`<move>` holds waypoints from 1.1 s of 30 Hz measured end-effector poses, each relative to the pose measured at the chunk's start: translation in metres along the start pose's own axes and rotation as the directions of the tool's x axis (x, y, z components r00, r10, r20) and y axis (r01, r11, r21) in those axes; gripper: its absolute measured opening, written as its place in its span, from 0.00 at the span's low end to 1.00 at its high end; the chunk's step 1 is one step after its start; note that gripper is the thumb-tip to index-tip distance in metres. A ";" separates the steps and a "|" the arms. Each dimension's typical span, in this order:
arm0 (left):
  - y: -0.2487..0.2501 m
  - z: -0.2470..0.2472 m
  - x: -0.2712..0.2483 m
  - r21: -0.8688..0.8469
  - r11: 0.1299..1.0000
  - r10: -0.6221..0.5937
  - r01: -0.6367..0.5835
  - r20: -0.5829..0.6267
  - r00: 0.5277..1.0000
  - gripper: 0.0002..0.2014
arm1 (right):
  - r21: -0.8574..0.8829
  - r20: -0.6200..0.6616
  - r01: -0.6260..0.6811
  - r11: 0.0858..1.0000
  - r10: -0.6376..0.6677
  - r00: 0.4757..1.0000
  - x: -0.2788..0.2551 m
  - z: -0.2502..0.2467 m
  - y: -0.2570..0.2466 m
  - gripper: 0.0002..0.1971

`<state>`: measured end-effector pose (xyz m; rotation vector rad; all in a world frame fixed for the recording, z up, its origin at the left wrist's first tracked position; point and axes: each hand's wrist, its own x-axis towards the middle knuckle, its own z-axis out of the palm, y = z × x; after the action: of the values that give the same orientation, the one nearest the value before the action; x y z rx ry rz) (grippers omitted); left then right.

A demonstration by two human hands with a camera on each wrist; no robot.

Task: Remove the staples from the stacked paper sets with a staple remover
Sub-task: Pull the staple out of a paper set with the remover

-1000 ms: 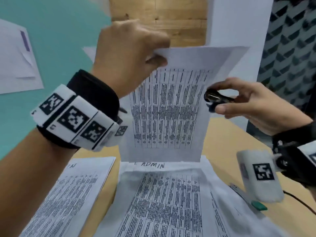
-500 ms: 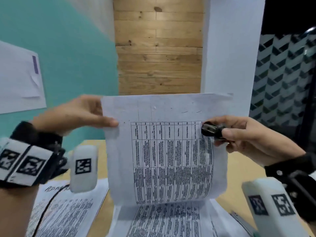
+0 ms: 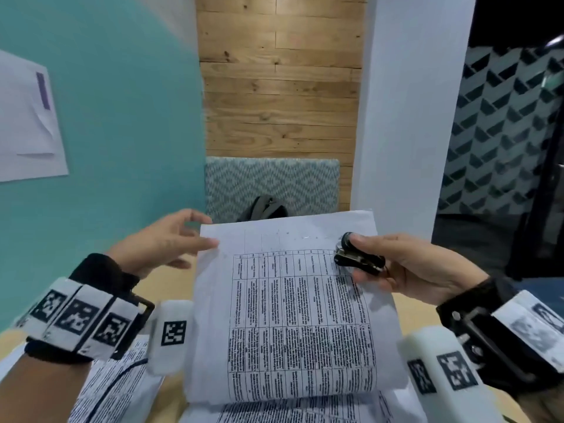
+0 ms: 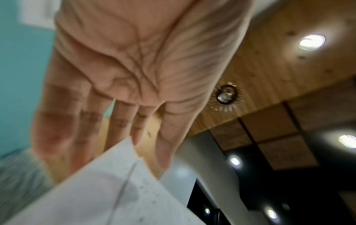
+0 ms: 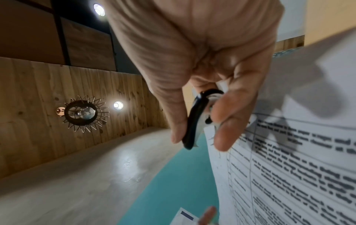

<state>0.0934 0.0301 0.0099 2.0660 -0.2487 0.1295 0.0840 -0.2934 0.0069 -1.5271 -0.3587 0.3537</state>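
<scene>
A stapled paper set (image 3: 290,315) with a printed table stands upright and curved above the desk. A small staple (image 3: 306,237) shows in its top margin. My right hand (image 3: 355,257) pinches a black and chrome staple remover (image 3: 363,262) against the sheet's upper right part, right of the staple. The right wrist view shows the staple remover (image 5: 194,121) between thumb and finger at the paper (image 5: 289,167) edge. My left hand (image 3: 195,236) is at the top left corner with fingers straight and spread. In the left wrist view the paper corner (image 4: 108,190) lies at the fingertips (image 4: 134,141).
More printed paper sets (image 3: 116,389) lie on the wooden table (image 3: 412,312) below the held set. Behind it are a patterned bench back (image 3: 274,184) and a dark bag (image 3: 264,207). A teal wall (image 3: 122,132) with a pinned sheet is on the left.
The paper set has sunk lower in view. My left hand went from pinching its top left corner to straight, spread fingers. The staple remover moved up toward the top margin.
</scene>
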 end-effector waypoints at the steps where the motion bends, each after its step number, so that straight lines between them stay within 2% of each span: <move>1: 0.007 0.002 -0.002 0.041 0.998 0.050 -0.046 -0.106 0.993 0.41 | 0.006 0.000 -0.006 1.000 0.006 1.000 0.001 0.000 0.001 0.34; 3: 0.030 0.015 -0.005 0.236 0.959 0.213 -0.159 -0.226 0.951 0.30 | 0.014 0.002 -0.017 1.000 0.017 1.000 0.002 0.001 0.002 0.34; 4: 0.041 0.024 -0.005 0.354 0.914 0.290 -0.201 -0.220 0.931 0.26 | 0.015 0.005 -0.022 1.000 0.022 1.000 0.003 0.001 0.002 0.34; 5: 0.052 0.035 -0.004 0.453 0.864 0.330 -0.220 -0.178 0.927 0.24 | 0.014 0.008 -0.027 1.000 0.027 1.000 0.003 0.002 0.002 0.34; 7: 0.064 0.055 0.005 0.534 0.815 0.292 -0.224 -0.046 0.955 0.22 | 0.011 0.011 -0.038 0.999 0.038 0.999 0.001 0.005 0.001 0.31; 10: 0.061 0.071 0.019 0.483 0.850 0.199 -0.209 0.073 0.977 0.15 | 0.003 -0.002 -0.048 0.999 0.048 0.999 -0.003 0.008 -0.001 0.20; 12: 0.053 0.070 0.026 0.364 0.912 0.164 -0.191 0.105 0.981 0.14 | -0.010 -0.002 -0.050 0.999 0.050 0.999 -0.003 0.009 -0.001 0.18; 16: 0.042 0.064 0.030 0.212 0.968 0.081 -0.132 0.233 0.969 0.33 | -0.028 0.058 -0.064 0.998 0.066 0.996 0.002 0.011 0.004 0.29; 17: 0.042 0.063 0.029 0.190 0.975 0.063 -0.113 0.251 0.966 0.35 | -0.037 0.054 -0.067 0.997 0.069 0.996 0.003 0.011 0.005 0.31; 18: 0.041 0.064 0.029 0.162 0.982 0.053 -0.099 0.266 0.963 0.34 | -0.046 0.041 -0.060 0.997 0.062 0.997 0.003 0.010 0.005 0.32; 20: 0.039 0.066 0.029 0.107 0.990 0.060 -0.092 0.272 0.960 0.26 | -0.101 -0.005 -0.017 0.995 0.017 1.000 -0.001 0.010 0.002 0.33; 22: 0.038 0.069 0.029 0.081 0.992 0.070 -0.093 0.251 0.965 0.17 | -0.247 -0.096 0.041 0.968 -0.067 0.993 -0.007 0.009 -0.006 0.28; 24: 0.037 0.070 0.030 0.030 0.997 0.063 -0.074 0.256 0.965 0.15 | -0.409 -0.238 0.107 0.906 -0.219 0.946 -0.014 0.007 -0.015 0.27; 26: 0.037 0.070 0.032 -0.013 0.998 0.064 -0.063 0.280 0.958 0.13 | -0.558 -0.313 0.198 0.806 -0.425 0.849 -0.019 0.005 -0.020 0.27; 27: 0.037 0.071 0.032 -0.024 0.997 0.073 -0.070 0.285 0.956 0.11 | -0.653 -0.293 0.231 0.721 -0.522 0.801 -0.022 0.007 -0.021 0.26; 29: 0.038 0.076 0.031 -0.043 0.994 0.104 -0.096 0.277 0.955 0.10 | -0.809 -0.179 0.258 0.529 -0.639 0.748 -0.026 0.016 -0.019 0.24; 31: 0.042 0.080 0.028 -0.067 0.991 0.133 -0.119 0.275 0.952 0.10 | -0.902 -0.030 0.272 0.334 -0.678 0.734 -0.025 0.027 -0.015 0.23; 33: 0.046 0.084 0.025 -0.080 0.987 0.154 -0.136 0.294 0.943 0.10 | -0.938 0.095 0.290 0.188 -0.667 0.739 -0.022 0.036 -0.009 0.21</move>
<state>0.1060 -0.0678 0.0132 2.0033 -0.5856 -0.1025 0.0487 -0.2711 0.0166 -2.4122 -0.8490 -0.8486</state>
